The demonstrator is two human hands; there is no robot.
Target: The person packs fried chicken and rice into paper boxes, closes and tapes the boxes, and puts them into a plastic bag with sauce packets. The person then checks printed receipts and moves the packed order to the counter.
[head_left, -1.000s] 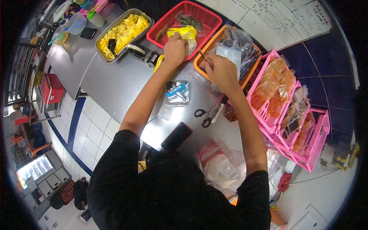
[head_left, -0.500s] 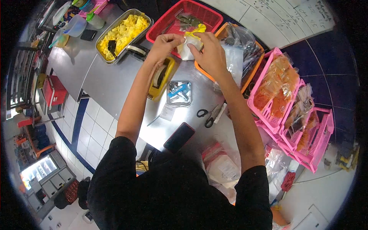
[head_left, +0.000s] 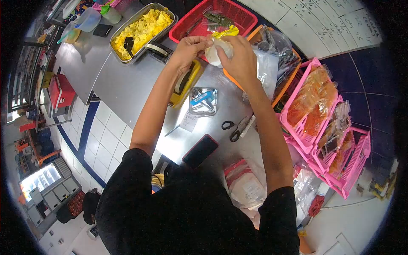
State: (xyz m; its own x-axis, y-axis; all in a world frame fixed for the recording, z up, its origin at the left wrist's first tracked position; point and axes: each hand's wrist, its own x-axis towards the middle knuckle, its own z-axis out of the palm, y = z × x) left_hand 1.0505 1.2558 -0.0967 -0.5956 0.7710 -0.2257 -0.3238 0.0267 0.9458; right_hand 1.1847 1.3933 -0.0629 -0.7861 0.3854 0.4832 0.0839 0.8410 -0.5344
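Note:
Over the table's far side, both hands are at a small white plastic bag [head_left: 219, 54] with a crumpled bright yellow top [head_left: 226, 32]. My left hand [head_left: 190, 52] pinches the bag's left edge between thumb and fingertips. My right hand [head_left: 239, 59] is closed on its right side, the thumb across the white front. Fingers hide part of the bag, and its contents cannot be made out. Just beyond lies a red basket [head_left: 180, 32] with small clear packets. Below my left hand sits a yellow tape dispenser [head_left: 192, 78].
Left stands a metal tray of yellow food [head_left: 146, 27]. An orange basket [head_left: 278, 100] of plastic bags and stacked pink baskets [head_left: 314, 146] are right. Nearer me are a small metal tray [head_left: 203, 102], scissors [head_left: 235, 127], a phone [head_left: 200, 151] and a paper slip [head_left: 188, 122].
The bag has tilted, so its white part looks rounder and fuller. Both hands stay on it with slightly shifted fingers. The whole view has moved a little.

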